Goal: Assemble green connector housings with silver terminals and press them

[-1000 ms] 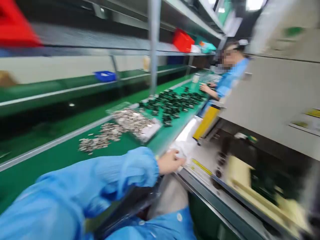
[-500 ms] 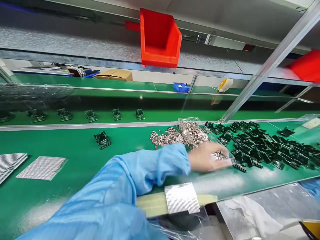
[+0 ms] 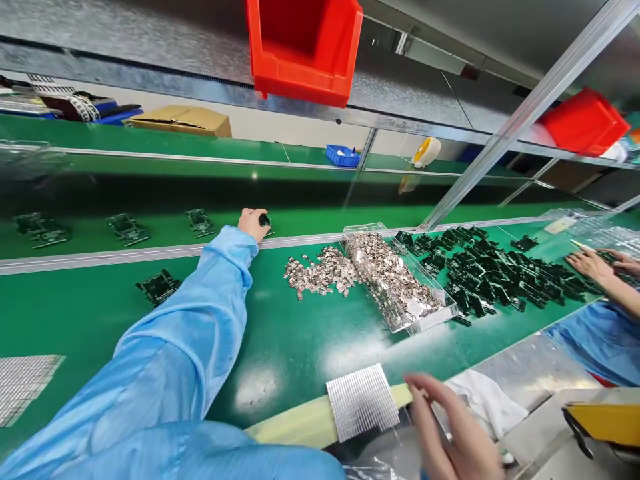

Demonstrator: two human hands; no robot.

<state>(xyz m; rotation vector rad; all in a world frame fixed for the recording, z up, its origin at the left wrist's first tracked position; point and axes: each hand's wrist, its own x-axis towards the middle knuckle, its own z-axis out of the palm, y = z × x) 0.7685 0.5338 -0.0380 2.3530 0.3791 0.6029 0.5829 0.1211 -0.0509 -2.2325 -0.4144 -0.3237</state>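
Biggest chg vs. half a sec ago: L hand (image 3: 253,225) was blurred over the clear tray (image 3: 425,324) right of ctr; now it's upper ctr, at the white rail (image 3: 310,240), w/ fingers curled & apparently clamped on a dark PCB (image 3: 264,220). Tips partly hidden. Prob. a board being placed or picked up there; can't tell which. R hand (image 3: 450,427) has come into view, lower right: blurred, thumb & fingers spread apart, nothing visible btw them.

The PCB: upper ctr, just behind the rail on the green strip (image 3: 300,217); mostly covered by the hand, only a black-green bit plus a thin lower edge showing. Orientation unclear.

Going out: more PCBs in a row (image 3: 127,228) to its left, spaced apart, upper left; one loose PCB (image 3: 159,287) in front of the rail, left of ctr. Right of the L hand, ctr: loose pile of small silver parts (image 3: 320,270), spilling up against the tray, which is full of the same. Beyond that, a big heap of PCBs (image 3: 495,267), & a co-worker's hands (image 3: 593,263) at the far right. Bottom ctr: ribbed silver sheet (image 3: 363,402) on a yellowish strip (image 3: 295,423), near the R hand.
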